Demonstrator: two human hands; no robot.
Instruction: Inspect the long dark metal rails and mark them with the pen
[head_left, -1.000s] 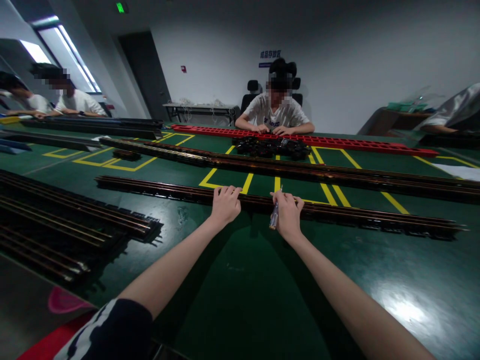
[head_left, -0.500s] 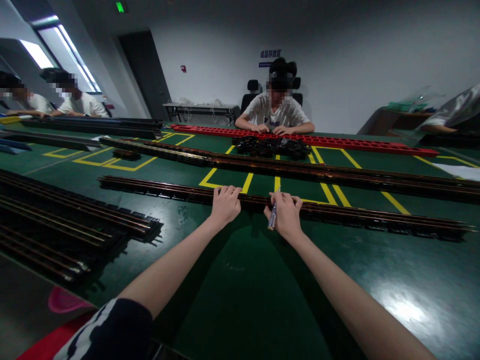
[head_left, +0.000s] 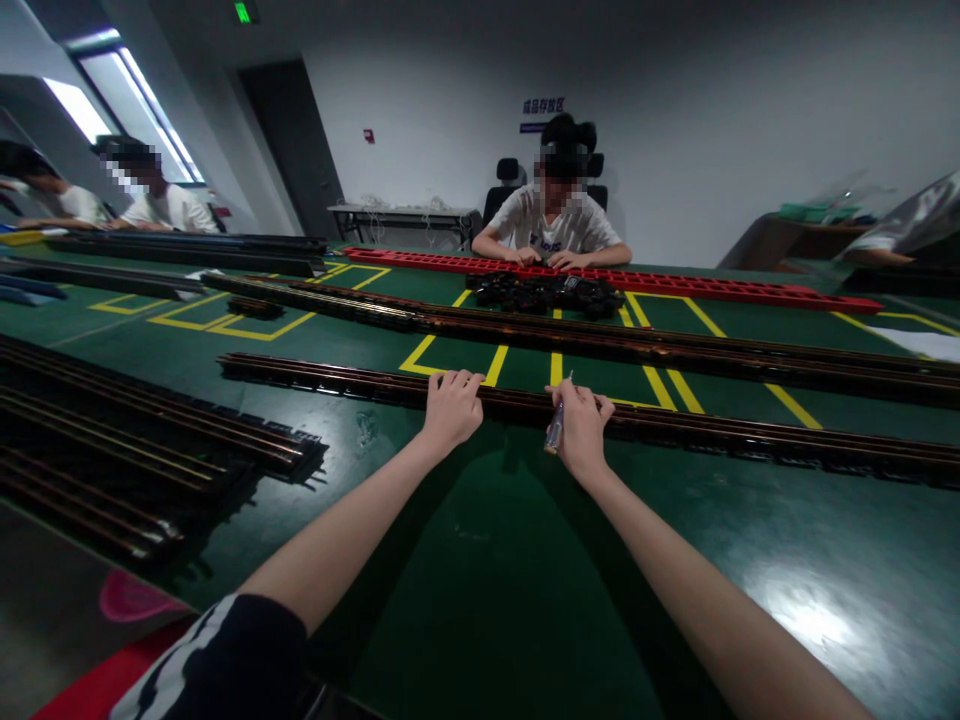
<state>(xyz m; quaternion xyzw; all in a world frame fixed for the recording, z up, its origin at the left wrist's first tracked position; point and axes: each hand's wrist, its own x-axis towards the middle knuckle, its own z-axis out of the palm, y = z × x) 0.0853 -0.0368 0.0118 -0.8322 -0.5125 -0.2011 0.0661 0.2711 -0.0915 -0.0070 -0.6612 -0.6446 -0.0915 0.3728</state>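
Observation:
Across the table in front of me lies a long black strip with copper-coloured rails. My left hand is closed over its near edge, fingers bent across the top. To the right of it, my right hand holds a small screwdriver with a translucent handle. The handle points down toward me and the thin shaft sticks up past the fingers. Fingers of this hand also rest on the strip. The strip's right end runs out of view.
Similar railed strips are stacked at the left, and a longer row lies beyond mine. Farther back are black parts and a red slotted rail. A person sits opposite; others sit at the far left. A pink basin stands below the table edge.
The strip has slid to the right, its left end shifting and its right end leaving view. My right hand has moved slightly right with the screwdriver. My left hand is nearly still.

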